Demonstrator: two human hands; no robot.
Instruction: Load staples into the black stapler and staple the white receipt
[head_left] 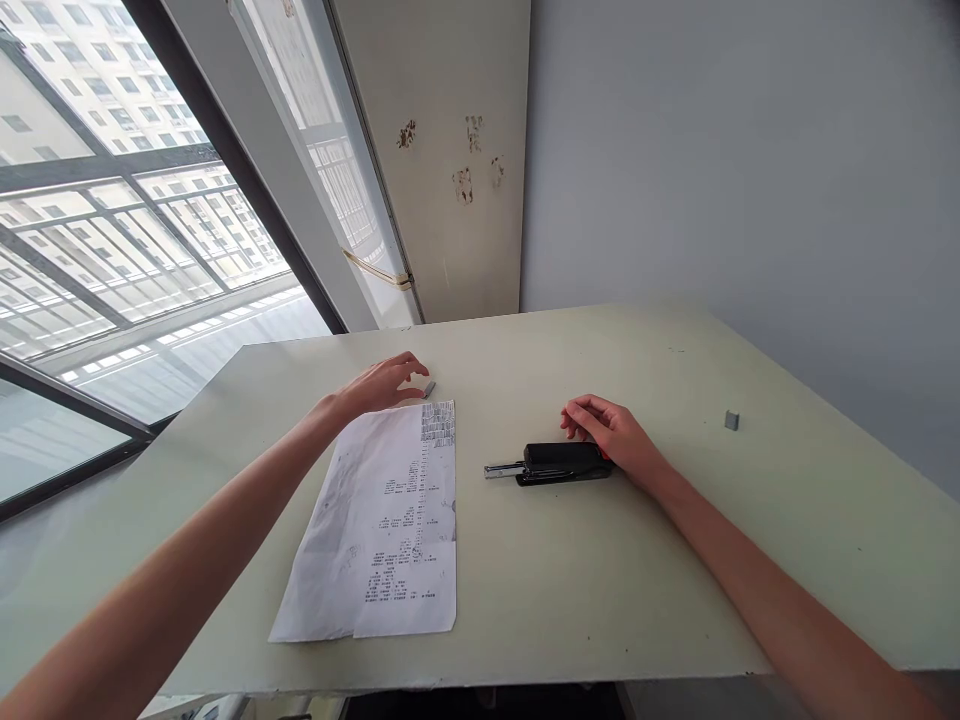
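Observation:
My left hand (pixel 386 384) reaches over the table just past the far edge of a printed sheet of paper (pixel 390 530). Its thumb and fingers are apart, and a small grey strip of staples (pixel 430 389) lies at the fingertips. A black stapler (pixel 566 462) rests on its base right of the paper, its metal staple tray (pixel 502 470) sticking out to the left. My right hand (pixel 611 432) lies against the stapler's rear end, partly covering a red part there. Its fingers are loosely curled beyond the stapler, not wrapped around it, and nothing shows in them.
Another small grey block (pixel 732 421), like a staple strip, lies on the pale green table (pixel 675 580) at the right. A grey wall (pixel 735 150) stands behind the table on the right. A window (pixel 112 200) and a stained panel (pixel 450 230) are at the left and back.

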